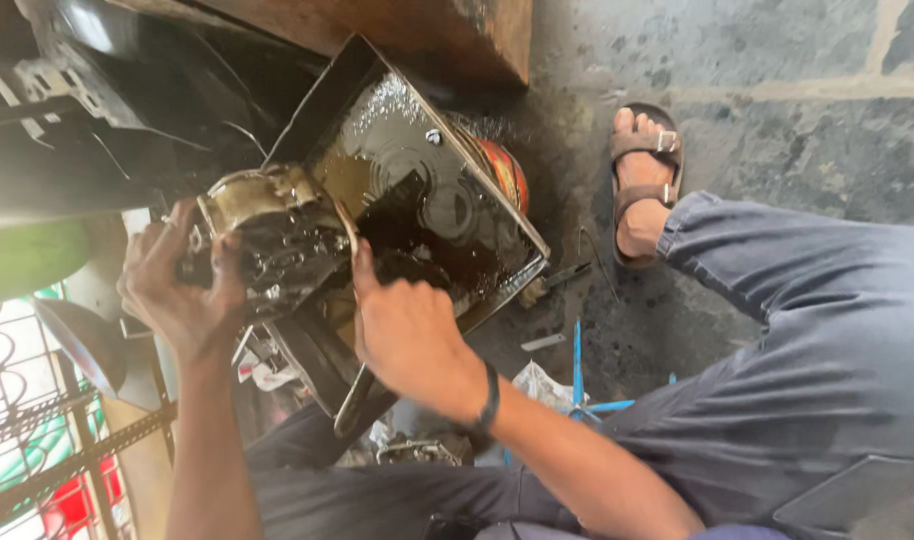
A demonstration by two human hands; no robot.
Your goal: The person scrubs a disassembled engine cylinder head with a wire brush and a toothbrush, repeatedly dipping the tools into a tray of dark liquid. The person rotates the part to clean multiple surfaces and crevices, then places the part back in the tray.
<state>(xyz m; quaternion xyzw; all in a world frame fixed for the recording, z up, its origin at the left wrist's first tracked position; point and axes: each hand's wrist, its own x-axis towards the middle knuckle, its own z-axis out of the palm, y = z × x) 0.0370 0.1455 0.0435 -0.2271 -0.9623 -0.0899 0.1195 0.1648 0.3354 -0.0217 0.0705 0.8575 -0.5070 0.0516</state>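
My left hand [182,290] grips a greasy metal engine part [272,235] and holds it over the near edge of a rectangular metal tray [312,105] filled with dark oily liquid. My right hand [407,335] is closed beside the part, its thumb pressed against the part's oily side. Whether it holds a small tool I cannot tell. A black band sits on my right wrist.
A red round can [507,172] stands behind the tray. My sandalled foot [642,185] rests on the stained concrete floor. A blue-handled tool [577,365] and scraps lie on the floor. A black machine body [97,110] and a metal grille [37,440] are at left.
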